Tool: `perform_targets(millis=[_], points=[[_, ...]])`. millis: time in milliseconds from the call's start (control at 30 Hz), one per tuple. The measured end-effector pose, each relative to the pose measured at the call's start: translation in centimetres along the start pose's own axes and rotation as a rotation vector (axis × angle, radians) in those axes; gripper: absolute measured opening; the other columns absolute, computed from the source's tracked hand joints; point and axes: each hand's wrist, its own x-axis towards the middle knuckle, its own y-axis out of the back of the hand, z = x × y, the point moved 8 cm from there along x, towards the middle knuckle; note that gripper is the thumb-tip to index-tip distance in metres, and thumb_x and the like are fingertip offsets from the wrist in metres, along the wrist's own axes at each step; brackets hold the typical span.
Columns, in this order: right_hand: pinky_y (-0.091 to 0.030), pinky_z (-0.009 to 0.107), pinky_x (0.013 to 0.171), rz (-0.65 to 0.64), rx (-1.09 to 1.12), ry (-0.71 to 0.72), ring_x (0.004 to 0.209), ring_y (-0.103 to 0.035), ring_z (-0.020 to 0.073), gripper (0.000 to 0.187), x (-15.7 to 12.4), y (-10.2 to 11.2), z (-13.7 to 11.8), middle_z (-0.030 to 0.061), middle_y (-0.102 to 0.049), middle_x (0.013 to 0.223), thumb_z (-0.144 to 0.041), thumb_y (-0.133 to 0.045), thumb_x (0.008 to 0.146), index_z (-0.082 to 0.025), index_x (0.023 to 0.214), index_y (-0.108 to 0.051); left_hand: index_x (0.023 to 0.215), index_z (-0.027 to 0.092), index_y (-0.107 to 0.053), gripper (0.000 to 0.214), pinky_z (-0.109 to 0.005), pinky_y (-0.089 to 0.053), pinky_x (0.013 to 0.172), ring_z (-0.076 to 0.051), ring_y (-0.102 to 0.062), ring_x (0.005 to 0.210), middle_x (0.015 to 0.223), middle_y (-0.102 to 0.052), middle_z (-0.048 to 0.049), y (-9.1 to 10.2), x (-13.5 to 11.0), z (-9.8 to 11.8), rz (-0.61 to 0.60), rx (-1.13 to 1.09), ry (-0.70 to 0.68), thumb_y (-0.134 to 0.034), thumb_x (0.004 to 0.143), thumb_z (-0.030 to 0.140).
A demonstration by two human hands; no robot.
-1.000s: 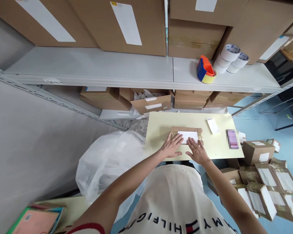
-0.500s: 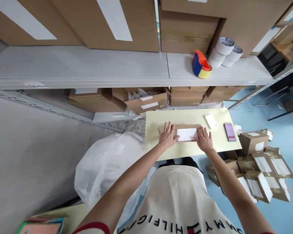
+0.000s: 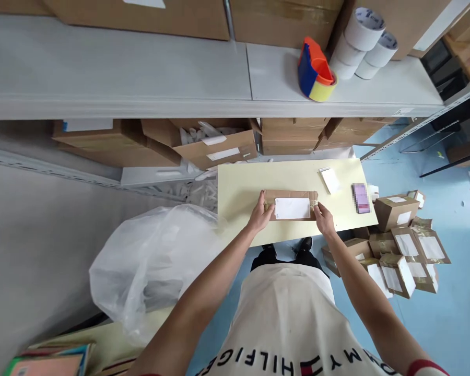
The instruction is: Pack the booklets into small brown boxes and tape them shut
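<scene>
A small brown taped cardboard parcel point(image 3: 293, 196) with a white label point(image 3: 292, 208) on top lies on the pale yellow table point(image 3: 243, 188). My left hand point(image 3: 260, 216) grips the parcel's left end, fingers curled round it. At the right end, my right hand point(image 3: 323, 219) holds it the same way. The parcel sits between both hands, near the table's front edge.
On the table lie a white slip point(image 3: 330, 180) and a blurred purple item point(image 3: 361, 197). A pile of labelled parcels point(image 3: 399, 250) sits on the blue floor at right. A big clear plastic bag point(image 3: 149, 261) is at left. A tape dispenser point(image 3: 314, 71) and tape rolls point(image 3: 362, 44) rest on the shelf.
My hands went from lying flat on top of the label to the two ends of the parcel, where they now grip it. The view has tilted downward.
</scene>
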Motion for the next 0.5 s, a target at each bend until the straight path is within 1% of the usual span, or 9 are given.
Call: perform_targets(millis=[67,100,133,200,267,300,367,433,500], points=[[-0.049,0.041,0.09,0.052,0.092,-0.001,0.108,-0.063,0.0291,0.062,-1.1,1.8,0.4,0.0136,-0.07,0.116,-0.059,-0.033,0.092,-0.015,0.125,-0.062,0.153,0.018,-0.015,0.077,-0.041,-0.035,0.113,-0.026,-0.036,0.142,0.154,-0.037,-0.0139,-0.8,-0.3,1.5,0.016,-0.048,-0.008,-0.048,0.09,0.048],[-0.048,0.041,0.093,0.084,0.136,0.01,0.11,-0.062,0.0285,0.063,-1.6,2.9,0.7,0.0138,-0.069,0.119,-0.059,-0.03,0.093,-0.014,0.125,-0.061,0.151,0.017,-0.017,0.077,-0.041,-0.035,0.113,-0.027,-0.038,0.141,0.153,-0.039,-0.0149,-1.6,-0.4,2.5,0.015,-0.087,-0.02,-0.05,0.089,0.049],[-0.047,0.041,0.095,0.12,0.174,0.021,0.113,-0.061,0.0279,0.065,-2.3,4.3,1.3,0.0141,-0.067,0.122,-0.059,-0.027,0.094,-0.014,0.126,-0.061,0.149,0.017,-0.02,0.076,-0.042,-0.037,0.112,-0.027,-0.042,0.138,0.15,-0.042,-0.0159,-2.7,-0.5,3.7,0.005,-0.13,-0.034,-0.052,0.088,0.05],[-0.044,0.041,0.1,0.2,0.228,0.021,0.117,-0.058,0.0272,0.068,-3.7,7.5,3.2,0.0151,-0.065,0.127,-0.059,-0.022,0.095,-0.012,0.126,-0.06,0.144,0.017,-0.026,0.072,-0.042,-0.041,0.107,-0.027,-0.05,0.13,0.142,-0.05,-0.0159,-5.7,-0.6,6.3,-0.047,-0.213,-0.067,-0.052,0.087,0.053],[-0.043,0.042,0.102,0.287,0.245,-0.019,0.119,-0.056,0.0271,0.069,-5.4,11.1,6.3,0.0155,-0.064,0.127,-0.06,-0.02,0.096,-0.012,0.127,-0.059,0.14,0.018,-0.031,0.067,-0.041,-0.045,0.104,-0.026,-0.054,0.124,0.136,-0.053,-0.0146,-9.8,-0.9,9.1,-0.125,-0.258,-0.102,-0.05,0.088,0.055],[-0.042,0.042,0.102,0.338,0.245,-0.052,0.119,-0.056,0.0272,0.07,-6.4,12.9,8.1,0.0152,-0.063,0.127,-0.06,-0.019,0.096,-0.013,0.127,-0.059,0.139,0.019,-0.033,0.065,-0.04,-0.045,0.104,-0.026,-0.053,0.125,0.135,-0.052,-0.014,-12.0,-1.0,10.5,-0.155,-0.244,-0.12,-0.05,0.088,0.056],[-0.042,0.043,0.102,0.454,0.238,-0.137,0.12,-0.054,0.0277,0.07,-8.6,16.5,12.3,0.0149,-0.062,0.126,-0.062,-0.019,0.096,-0.014,0.129,-0.058,0.138,0.02,-0.037,0.064,-0.041,-0.041,0.108,-0.027,-0.044,0.133,0.135,-0.049,-0.0135,-16.6,-1.4,13.2,-0.195,-0.148,-0.152,-0.052,0.086,0.056],[-0.042,0.044,0.101,0.561,0.248,-0.222,0.12,-0.053,0.0284,0.069,-10.9,19.6,16.8,0.0153,-0.06,0.127,-0.063,-0.021,0.095,-0.015,0.131,-0.056,0.139,0.02,-0.039,0.066,-0.043,-0.034,0.114,-0.029,-0.035,0.139,0.134,-0.046,-0.0134,-21.6,-1.8,15.7,-0.248,-0.019,-0.182,-0.054,0.085,0.055],[-0.042,0.043,0.101,0.632,0.283,-0.278,0.12,-0.052,0.0286,0.069,-12.9,22.3,20.9,0.0155,-0.059,0.128,-0.063,-0.023,0.094,-0.016,0.134,-0.054,0.143,0.02,-0.037,0.067,-0.044,-0.031,0.116,-0.029,-0.033,0.139,0.131,-0.047,-0.0136,-27.3,-2.6,18.2,-0.357,0.079,-0.226,-0.052,0.087,0.053]])
